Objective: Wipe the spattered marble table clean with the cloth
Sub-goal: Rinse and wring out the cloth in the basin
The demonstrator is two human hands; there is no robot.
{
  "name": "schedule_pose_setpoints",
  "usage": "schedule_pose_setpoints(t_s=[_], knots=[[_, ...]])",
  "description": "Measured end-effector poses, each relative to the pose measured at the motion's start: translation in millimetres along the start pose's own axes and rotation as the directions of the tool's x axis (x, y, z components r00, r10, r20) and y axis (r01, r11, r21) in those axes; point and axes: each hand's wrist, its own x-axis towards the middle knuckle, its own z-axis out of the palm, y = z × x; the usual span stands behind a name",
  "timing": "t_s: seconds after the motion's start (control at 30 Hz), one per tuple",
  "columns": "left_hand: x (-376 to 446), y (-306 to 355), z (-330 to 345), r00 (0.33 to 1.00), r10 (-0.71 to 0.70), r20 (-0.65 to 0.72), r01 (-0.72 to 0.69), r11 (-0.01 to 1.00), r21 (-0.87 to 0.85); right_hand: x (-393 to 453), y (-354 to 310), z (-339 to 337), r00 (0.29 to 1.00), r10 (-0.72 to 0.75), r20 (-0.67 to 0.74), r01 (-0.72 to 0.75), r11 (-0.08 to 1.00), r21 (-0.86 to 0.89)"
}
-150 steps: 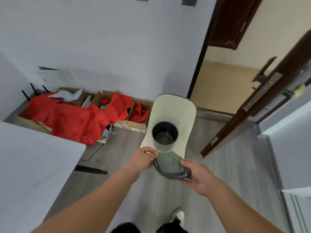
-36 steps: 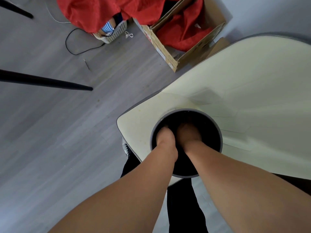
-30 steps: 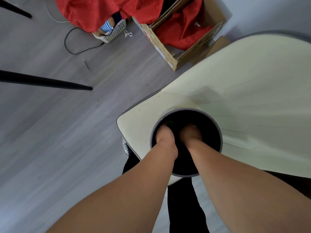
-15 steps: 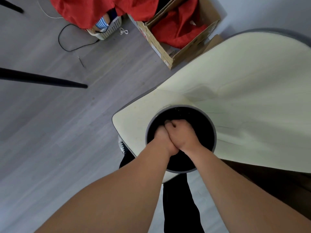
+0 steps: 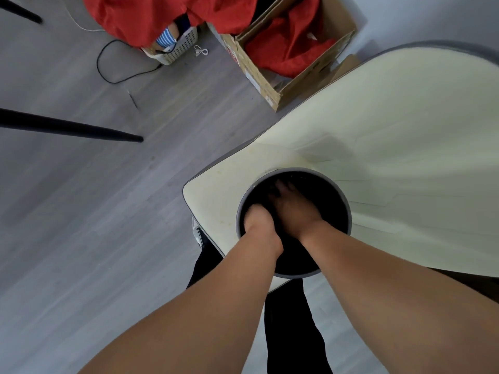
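**Both hands down in the bucket**

The grey wooden floor (image 5: 81, 211) fills the left side. A cream chair (image 5: 405, 130) fills the right, with a dark bucket (image 5: 347, 209) standing on its seat. At the top, red fabric (image 5: 151, 14) is heaped over a white basket (image 5: 181, 49), and more lies in a cardboard box (image 5: 259, 74) just beside the chair. A black leg (image 5: 67, 128) slants in from the left, and a black cable (image 5: 118, 79) loops on the floor. The left hand (image 5: 258, 217) and right hand (image 5: 294, 209) reach inside the bucket, side by side; the dark interior hides their fingers, so I cannot tell their grip. The cloth is not visible, and neither is the desk.
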Motion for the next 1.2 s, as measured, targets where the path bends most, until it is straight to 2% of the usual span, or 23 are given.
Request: schedule_pose_setpoints(t_s=[0.1,0.13,0.2,0.23,0.37,0.43,0.5,0.57,0.63,0.67,0.73,0.8,0.87,1.03,1.07,1.13,1.17,1.2], knots=[[5,1,4,0.998,0.06,-0.031,-0.059,0.998,0.028,10,12,-8,0.956,0.293,-0.02,-0.293,0.956,0.007],[7,1,5,0.997,0.074,-0.032,-0.073,0.997,0.027,10,9,-9,0.948,0.316,-0.031,-0.315,0.949,0.031],[7,1,5,0.995,0.092,-0.032,-0.091,0.995,0.03,6,0,-8,0.966,0.255,0.039,-0.254,0.967,-0.032],[6,2,5,0.995,0.094,-0.021,-0.093,0.995,0.035,6,-1,-6,0.976,0.216,0.017,-0.215,0.976,-0.035],[10,2,2,0.998,0.052,-0.02,-0.052,0.999,0.018,3,-4,-13,0.93,0.367,0.037,-0.368,0.929,0.045],[11,3,2,0.999,0.019,-0.029,-0.019,1.0,0.014,-5,-18,-20,0.92,0.367,0.138,-0.388,0.901,0.193],[10,3,3,1.0,-0.003,-0.026,0.003,1.0,0.007,-20,-32,-28,0.931,0.297,0.211,-0.364,0.793,0.489],[11,7,3,1.0,-0.018,0.0,0.018,1.0,0.01,-40,-40,-32,0.951,0.23,0.208,-0.31,0.668,0.677],[14,9,1,0.994,-0.068,0.09,0.067,0.998,0.018,-57,-39,-32,0.976,0.145,0.164,-0.217,0.555,0.803],[15,9,0,0.988,-0.078,0.135,0.076,0.997,0.019,-62,-38,-31,0.986,0.115,0.124,-0.166,0.535,0.828],[14,7,-2,0.982,-0.094,0.167,0.084,0.994,0.065,-58,-32,-24,0.992,0.125,0.035,-0.107,0.639,0.762],[13,3,-3,0.976,-0.112,0.187,0.103,0.993,0.056,-44,-24,-12,0.99,0.121,-0.077,-0.064,0.853,0.518],[18,0,-4,0.983,-0.102,0.155,0.095,0.994,0.05,-32,-19,-1,0.991,0.067,-0.116,-0.037,0.969,0.246],[22,1,-1,0.99,-0.065,0.128,0.054,0.995,0.09,2,-19,0,0.988,0.081,-0.128,-0.093,0.992,-0.09],[22,-1,1,0.992,-0.048,0.12,0.036,0.994,0.098,10,-15,-3,0.986,0.123,-0.115,-0.136,0.985,-0.104],[19,-5,6,0.995,-0.003,0.098,-0.009,0.993,0.118,24,-6,-7,0.966,0.249,-0.077,-0.25,0.968,-0.015],[20,-7,7,0.996,0.022,0.091,-0.032,0.994,0.104,26,-2,-6,0.962,0.267,-0.059,-0.263,0.963,0.061],[20,-8,7,0.995,0.051,0.085,-0.059,0.994,0.088,26,0,-2,0.974,0.224,-0.036,-0.22,0.97,0.099]])
